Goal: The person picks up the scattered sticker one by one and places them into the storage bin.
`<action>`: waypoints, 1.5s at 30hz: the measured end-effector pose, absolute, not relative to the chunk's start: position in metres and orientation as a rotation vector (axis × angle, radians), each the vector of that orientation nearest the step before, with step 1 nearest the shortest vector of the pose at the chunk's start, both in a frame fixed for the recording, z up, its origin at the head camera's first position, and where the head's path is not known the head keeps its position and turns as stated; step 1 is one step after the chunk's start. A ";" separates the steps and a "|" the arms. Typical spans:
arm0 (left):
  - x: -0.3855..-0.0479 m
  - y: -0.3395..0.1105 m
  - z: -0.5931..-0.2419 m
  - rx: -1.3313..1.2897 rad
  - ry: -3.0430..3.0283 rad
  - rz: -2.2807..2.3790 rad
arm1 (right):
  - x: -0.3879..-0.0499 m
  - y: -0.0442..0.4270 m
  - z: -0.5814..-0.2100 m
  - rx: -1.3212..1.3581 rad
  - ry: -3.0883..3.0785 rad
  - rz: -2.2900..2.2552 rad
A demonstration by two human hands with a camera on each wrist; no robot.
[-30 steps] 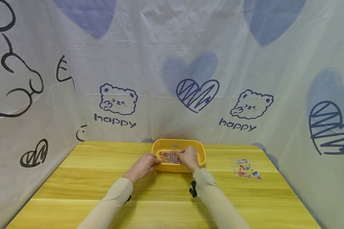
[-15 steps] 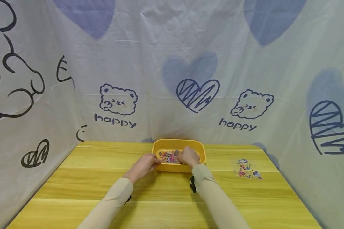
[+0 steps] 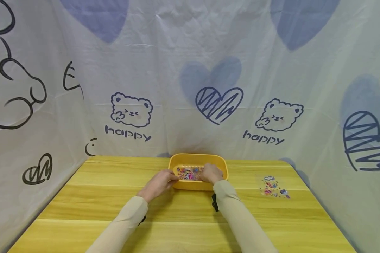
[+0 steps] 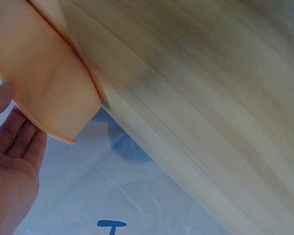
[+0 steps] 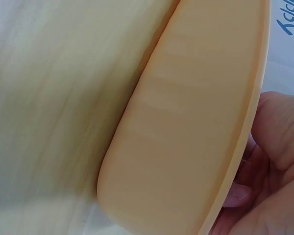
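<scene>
A yellow plastic bin (image 3: 190, 185) stands at the table's back edge. Inside it lies a clear sticker sheet (image 3: 188, 173) with small colourful figures. My left hand (image 3: 158, 183) grips the bin's front left corner; in the left wrist view its thumb and fingers (image 4: 22, 137) are on either side of the rim. My right hand (image 3: 211, 173) reaches over the front wall into the right part of the bin, at the sheet's right end. Curled right fingers (image 5: 240, 193) show behind the rim in the right wrist view. Whether they pinch the sheet or press on it is hidden.
On the right side of the wooden table (image 3: 183, 225) lies another clear sticker sheet (image 3: 273, 187) with colourful figures. A white curtain (image 3: 177, 137) with hearts and bear drawings hangs right behind the table and along both sides.
My right hand has moved slightly right and lower inside the bin. More of the sheet's figures show, and it looks flatter than before. The left hand keeps its grip on the rim.
</scene>
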State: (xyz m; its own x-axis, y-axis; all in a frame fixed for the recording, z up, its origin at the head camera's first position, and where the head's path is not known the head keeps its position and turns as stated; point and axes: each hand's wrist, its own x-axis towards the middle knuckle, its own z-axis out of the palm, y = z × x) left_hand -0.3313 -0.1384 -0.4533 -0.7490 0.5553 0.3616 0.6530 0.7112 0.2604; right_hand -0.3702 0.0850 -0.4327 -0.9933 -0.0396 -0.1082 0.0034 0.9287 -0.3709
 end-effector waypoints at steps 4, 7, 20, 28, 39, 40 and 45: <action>-0.331 -0.138 -0.452 -0.960 -2.662 -0.550 | -0.371 0.090 -0.433 -0.068 2.969 -0.580; -0.331 -0.138 -0.452 -0.954 -2.668 -0.543 | -0.371 0.093 -0.434 -0.100 2.960 -0.604; -0.333 -0.138 -0.454 -0.960 -2.656 -0.529 | -0.369 0.109 -0.435 -0.208 3.059 -0.685; -0.334 -0.139 -0.456 -0.976 -2.625 -0.534 | -0.361 0.118 -0.437 -0.331 3.131 -0.820; -0.332 -0.137 -0.455 -0.957 -2.659 -0.567 | -0.354 0.144 -0.442 -0.358 3.291 -0.904; -0.332 -0.137 -0.455 -0.961 -2.655 -0.563 | -0.354 0.146 -0.442 -0.350 3.302 -0.906; -0.331 -0.138 -0.455 -0.967 -2.650 -0.574 | -0.355 0.158 -0.443 -0.344 3.337 -0.911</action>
State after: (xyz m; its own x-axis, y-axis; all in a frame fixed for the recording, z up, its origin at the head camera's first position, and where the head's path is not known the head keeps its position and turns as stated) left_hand -0.3315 -0.1375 -0.4551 -0.7441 0.5558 0.3706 0.6593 0.7004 0.2735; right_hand -0.3548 0.1577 -0.4427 -0.9254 -0.0987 0.3659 -0.2710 0.8473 -0.4567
